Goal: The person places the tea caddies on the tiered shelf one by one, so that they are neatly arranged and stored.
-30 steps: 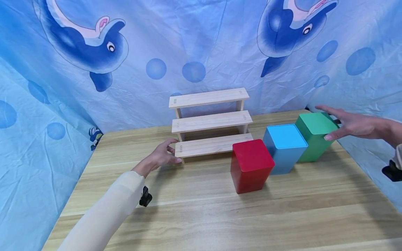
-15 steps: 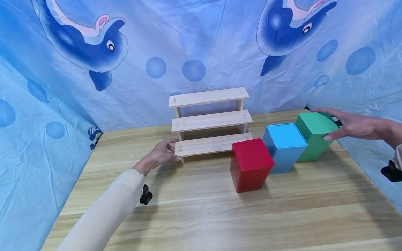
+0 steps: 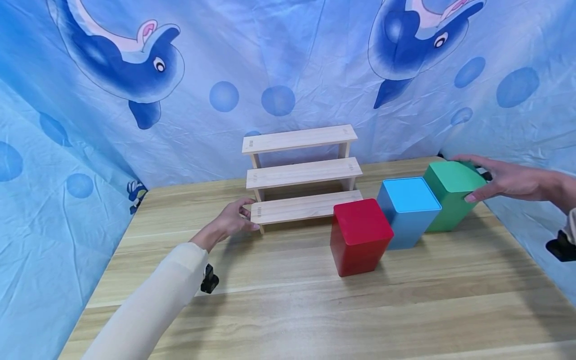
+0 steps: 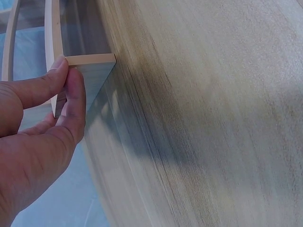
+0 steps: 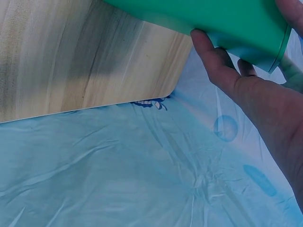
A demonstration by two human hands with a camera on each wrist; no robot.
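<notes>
Head view shows the wooden shelf (image 3: 304,173) on the table (image 3: 292,305), three pale planks rising in steps towards the back; my left hand (image 3: 229,220) pinches the left end of its lowest plank, and the left wrist view shows my thumb and fingers closed about that end, beside the upright that meets the tabletop. My right hand (image 3: 510,181) grips the green box (image 3: 450,197), which stands on the table at the far right, near the back corner; my fingers reach over its back edge while my thumb lies on its near right side; in the right wrist view fingertips rest against its smooth green wall.

Just left of the green box, and a little nearer to me, stands the blue box (image 3: 405,212); nearer again and further left stands the red box (image 3: 361,237), in front of the right end of the lowest plank and hiding part of it; I cannot tell whether these boxes touch one another. A cream sleeve (image 3: 153,300) covers my left forearm, with a black fitting (image 3: 209,280) at the wrist; the tabletop has a streaky wood grain. Around the back and sides hangs a creased blue cloth (image 3: 315,55), printed with round blue spots and two large dolphins (image 3: 117,62).
</notes>
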